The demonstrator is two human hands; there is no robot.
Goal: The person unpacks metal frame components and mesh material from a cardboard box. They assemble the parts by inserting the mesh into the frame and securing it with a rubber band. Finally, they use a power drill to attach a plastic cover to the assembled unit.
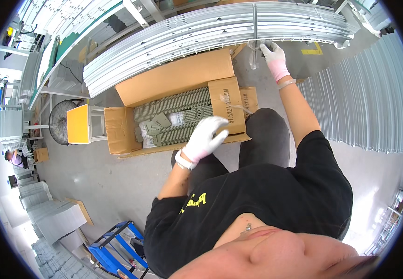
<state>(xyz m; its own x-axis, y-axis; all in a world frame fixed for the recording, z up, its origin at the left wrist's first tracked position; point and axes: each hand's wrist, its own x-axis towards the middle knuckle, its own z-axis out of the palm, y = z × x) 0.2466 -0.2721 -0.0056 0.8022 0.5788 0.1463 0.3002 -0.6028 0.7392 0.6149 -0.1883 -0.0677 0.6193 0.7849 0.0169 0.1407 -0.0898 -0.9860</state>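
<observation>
My left hand (pixel 206 138), in a white glove with a pink cuff, hovers over the near edge of an open cardboard box (pixel 173 76). Its thumb and fingers are apart and hold nothing that I can see. Grey-green flat parts (pixel 169 103) fill the box in stacked rows, with clear plastic bags (pixel 177 118) among them. My right hand (pixel 275 59), gloved alike, reaches to the near edge of a bundle of long white metal rails (pixel 201 30). Its fingers are curled beside a clear strip (pixel 253 58) hanging from the bundle; what they grip is hidden.
A tall stack of long pale panels (pixel 359 95) stands to the right. Left of the box are a yellow-topped stool (pixel 78 124) and a black floor fan (pixel 58 122). A blue-framed cart (pixel 110 253) is at lower left. Another person (pixel 15 158) is far left.
</observation>
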